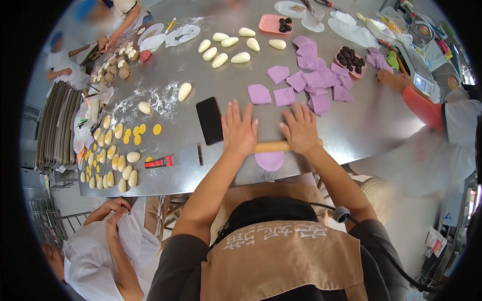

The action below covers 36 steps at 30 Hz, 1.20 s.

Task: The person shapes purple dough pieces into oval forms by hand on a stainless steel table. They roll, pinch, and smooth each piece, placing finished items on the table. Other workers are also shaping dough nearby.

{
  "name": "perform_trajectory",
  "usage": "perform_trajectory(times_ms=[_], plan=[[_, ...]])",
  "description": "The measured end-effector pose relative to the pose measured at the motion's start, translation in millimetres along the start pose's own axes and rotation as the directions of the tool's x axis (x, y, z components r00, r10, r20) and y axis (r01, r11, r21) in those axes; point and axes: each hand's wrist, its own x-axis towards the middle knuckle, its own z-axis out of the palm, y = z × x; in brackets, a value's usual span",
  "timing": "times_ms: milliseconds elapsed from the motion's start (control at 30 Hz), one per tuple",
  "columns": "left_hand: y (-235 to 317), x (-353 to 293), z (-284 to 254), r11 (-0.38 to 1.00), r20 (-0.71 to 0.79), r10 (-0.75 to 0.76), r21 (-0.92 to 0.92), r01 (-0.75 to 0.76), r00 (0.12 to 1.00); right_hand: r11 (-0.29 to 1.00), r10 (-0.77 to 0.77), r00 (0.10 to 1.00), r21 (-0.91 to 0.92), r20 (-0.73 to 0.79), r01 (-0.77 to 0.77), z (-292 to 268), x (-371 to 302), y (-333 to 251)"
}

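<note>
A broad steel worktop carries everything here. The left hand and the right hand lie palm-down at either end of a wooden rolling pin, their fingers stretched forward and spread, clenching nothing. The pin looks fairly light, stiff and smooth, best pressed near its ends. Partly beneath it, close to the worktop's near edge, sits a purple dough disc, probably soft and easily torn; I'd slide flat fingers under its rim. Farther off, a right-hand pink tray holds many dark balls; a far pink tray holds just a few.
</note>
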Motion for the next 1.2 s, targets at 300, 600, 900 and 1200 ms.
perform_trajectory(times_ms=[300,600,900,1200], plan=[[35.5,-55.8,-18.0,0.973,0.467,0.043,-0.221,0.070,0.883,0.955,-0.206,0.956,0.255,0.207,0.150,-45.4,-94.5,-10.5],[21.1,-37.0,4.7,0.919,0.558,0.217,-0.393,0.024,0.801,0.943,-0.275,0.955,0.225,0.109,0.246,-76.2,-110.5,35.2],[13.5,-14.5,-65.1,-0.257,0.481,-0.179,-0.865,0.431,0.858,0.968,-0.099,0.981,0.243,0.167,0.056,-32.0,-55.5,55.0],[9.3,-44.6,-14.9,-0.645,0.692,-0.110,-0.596,0.478,0.714,0.912,0.106,0.994,0.399,0.002,-0.098,-41.3,1.5,113.0]])
